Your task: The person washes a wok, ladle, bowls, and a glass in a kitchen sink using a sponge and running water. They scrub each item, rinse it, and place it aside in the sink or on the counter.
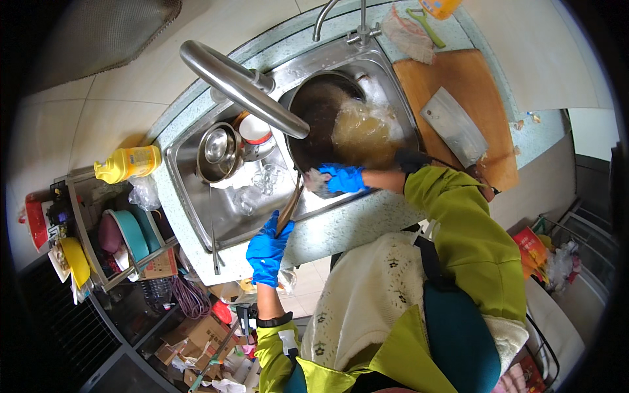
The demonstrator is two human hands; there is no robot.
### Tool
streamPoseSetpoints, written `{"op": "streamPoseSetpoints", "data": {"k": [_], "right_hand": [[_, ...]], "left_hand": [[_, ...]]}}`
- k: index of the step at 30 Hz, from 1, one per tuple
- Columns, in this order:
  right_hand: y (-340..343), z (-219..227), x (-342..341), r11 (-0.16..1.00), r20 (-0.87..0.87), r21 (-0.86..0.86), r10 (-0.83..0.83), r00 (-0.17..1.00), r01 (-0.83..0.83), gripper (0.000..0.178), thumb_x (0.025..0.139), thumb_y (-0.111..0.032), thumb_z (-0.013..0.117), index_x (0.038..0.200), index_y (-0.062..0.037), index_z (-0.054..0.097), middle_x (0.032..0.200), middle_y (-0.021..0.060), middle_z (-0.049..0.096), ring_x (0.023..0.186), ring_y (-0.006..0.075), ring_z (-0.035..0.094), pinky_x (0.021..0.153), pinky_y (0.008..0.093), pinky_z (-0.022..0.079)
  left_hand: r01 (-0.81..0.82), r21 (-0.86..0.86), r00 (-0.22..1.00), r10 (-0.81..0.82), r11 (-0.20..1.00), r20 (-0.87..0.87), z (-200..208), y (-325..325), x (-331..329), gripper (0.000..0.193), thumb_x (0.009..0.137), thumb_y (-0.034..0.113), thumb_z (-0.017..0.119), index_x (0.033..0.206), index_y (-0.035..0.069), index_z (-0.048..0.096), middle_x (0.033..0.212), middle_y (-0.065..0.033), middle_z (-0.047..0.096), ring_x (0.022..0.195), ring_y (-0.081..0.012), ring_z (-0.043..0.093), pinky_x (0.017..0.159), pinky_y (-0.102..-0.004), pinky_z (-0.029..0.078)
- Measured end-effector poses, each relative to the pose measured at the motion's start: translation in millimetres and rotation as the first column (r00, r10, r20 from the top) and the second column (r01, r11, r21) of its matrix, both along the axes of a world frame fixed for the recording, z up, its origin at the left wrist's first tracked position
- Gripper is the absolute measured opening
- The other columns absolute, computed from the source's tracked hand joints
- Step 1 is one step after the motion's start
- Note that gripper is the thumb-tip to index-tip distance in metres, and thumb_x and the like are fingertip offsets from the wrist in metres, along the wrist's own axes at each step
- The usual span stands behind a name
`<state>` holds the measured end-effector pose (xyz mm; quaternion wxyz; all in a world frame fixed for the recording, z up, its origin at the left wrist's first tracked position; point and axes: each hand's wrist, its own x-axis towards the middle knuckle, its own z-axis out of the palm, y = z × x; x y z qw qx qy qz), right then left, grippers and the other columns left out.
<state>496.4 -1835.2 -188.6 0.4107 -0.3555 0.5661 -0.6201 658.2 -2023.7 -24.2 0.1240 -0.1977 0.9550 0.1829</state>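
A large dark round pan (319,108) lies in the right basin of the steel sink, with brownish liquid in it. Inside it a yellowish, see-through crumpled mass (367,128) shows; I cannot tell whether it is a plastic bag or suds. My left hand (267,252), in a blue glove, is closed around a brown wooden handle (289,211) that runs up to the pan's near-left rim. At that near rim my right hand (344,178), also blue-gloved, grips a greyish scrubber (316,181), whose exact kind is hard to make out.
Steel bowls (219,152) and a red-and-white bowl (255,130) sit in the left basin. A thick faucet (242,92) arches over the sink. On the right, a cleaver (454,126) rests on a wooden cutting board (488,82). A yellow bottle (128,164) stands at left.
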Motion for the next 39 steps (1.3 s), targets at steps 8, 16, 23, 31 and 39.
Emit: {"op": "streamPoseSetpoints", "data": {"k": [8, 16, 23, 31, 39], "right_hand": [[56.0, -48.2, -110.9, 0.482, -0.636, 0.759, 0.405, 0.657, 0.438, 0.028, 0.068, -0.023, 0.06, 0.09, -0.0065, 0.065, 0.1, 0.0177, 0.061, 0.09, 0.0334, 0.06, 0.077, 0.0415, 0.049], [98.5, 42.4, -145.0, 0.617, -0.386, 0.268, -0.635, 0.67, 0.74, 0.051, 0.08, -0.023, 0.057, 0.123, -0.0013, 0.042, 0.115, 0.0182, 0.055, 0.107, 0.028, 0.052, 0.089, 0.0369, 0.041], [89.1, 72.7, -154.1, 0.674, -0.064, 0.222, -0.711, 0.7, 0.704, 0.043, 0.079, -0.016, 0.064, 0.117, -0.0048, 0.048, 0.108, 0.0098, 0.058, 0.094, 0.0159, 0.054, 0.078, 0.0303, 0.045], [103.3, 83.0, -164.5, 0.82, -0.337, 0.504, -0.103, 0.936, 0.272, 0.032, 0.079, -0.028, 0.055, 0.102, -0.0059, 0.059, 0.106, 0.0137, 0.06, 0.092, 0.0269, 0.058, 0.083, 0.036, 0.045], [41.3, -21.1, -156.0, 0.348, -0.617, 0.735, -0.014, 0.787, 0.582, 0.067, 0.067, -0.048, 0.063, 0.117, -0.0054, 0.051, 0.113, 0.0265, 0.052, 0.1, 0.0376, 0.053, 0.086, 0.0435, 0.044]], "left_hand": [[-0.025, 0.016, 1.0, 0.025, 1.0, 0.0, 4.9, 1.5, -0.4, 0.042, 0.075, 0.041, 0.066, 0.108, 0.016, 0.06, 0.088, -0.0174, 0.063, 0.078, -0.0364, 0.06, 0.063, -0.0395, 0.048], [-0.041, 0.022, 0.992, 0.038, 0.999, 0.123, 2.3, -1.4, 1.3, 0.053, 0.078, 0.05, 0.058, 0.116, 0.014, 0.056, 0.095, -0.0187, 0.062, 0.08, -0.0369, 0.06, 0.066, -0.0412, 0.049], [-0.012, 0.025, 0.997, 0.01, 1.0, 0.079, -0.6, -3.3, 1.8, 0.055, 0.078, 0.052, 0.056, 0.117, 0.013, 0.055, 0.095, -0.0184, 0.062, 0.081, -0.0363, 0.06, 0.068, -0.0412, 0.048], [-0.024, 0.055, 0.998, 0.02, 0.998, 0.065, 1.1, -2.4, 2.4, 0.056, 0.079, 0.052, 0.055, 0.118, 0.012, 0.054, 0.097, -0.0191, 0.061, 0.082, -0.0363, 0.06, 0.069, -0.042, 0.048], [-0.046, 0.043, 0.998, 0.045, 0.998, 0.032, 3.3, 0.2, 0.1, 0.049, 0.077, 0.045, 0.062, 0.111, 0.011, 0.058, 0.095, -0.0181, 0.062, 0.082, -0.036, 0.06, 0.068, -0.0397, 0.049]]}}
